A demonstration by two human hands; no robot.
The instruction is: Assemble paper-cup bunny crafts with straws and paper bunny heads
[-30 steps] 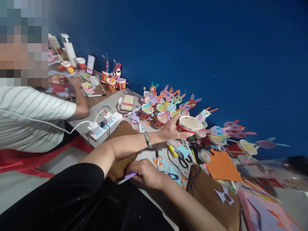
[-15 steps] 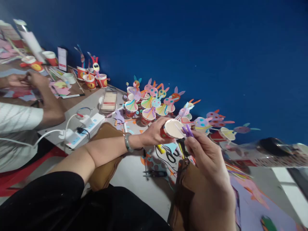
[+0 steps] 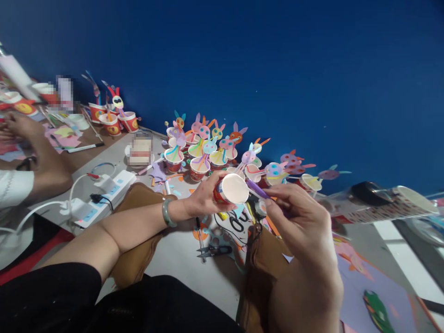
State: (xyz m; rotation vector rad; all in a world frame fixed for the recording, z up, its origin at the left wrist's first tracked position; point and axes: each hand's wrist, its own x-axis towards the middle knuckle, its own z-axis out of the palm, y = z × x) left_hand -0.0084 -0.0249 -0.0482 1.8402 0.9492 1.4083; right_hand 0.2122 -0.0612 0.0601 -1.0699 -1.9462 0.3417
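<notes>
A red paper cup [image 3: 234, 188] with a white inside is gripped by my left hand [image 3: 204, 196], its mouth tilted toward me. Just right of the rim, my right hand [image 3: 294, 208] pinches a purple strip [image 3: 257, 188] between thumb and fingertips; the strip's near end is hidden by the fingers. A pale, thin piece lies along it, too blurred to name. Behind the cup stand several decorated cups [image 3: 200, 169] with paper animal heads on strips. Below my hands, scissors [image 3: 239, 222] and black thread snips [image 3: 214, 251] lie on the table.
A white power strip [image 3: 110, 194] with plugged-in cables lies at the left. A co-worker's arm [image 3: 45, 157] rests beyond it. Tall clear plastic cups [image 3: 367, 203] lie sideways at the right, near purple paper [image 3: 381, 286]. A blue wall [image 3: 277, 69] rises behind.
The view has turned slightly right. The cup and purple strip have drawn a little apart, and the strip now slants as one piece beside the rim. Both hands keep their hold.
</notes>
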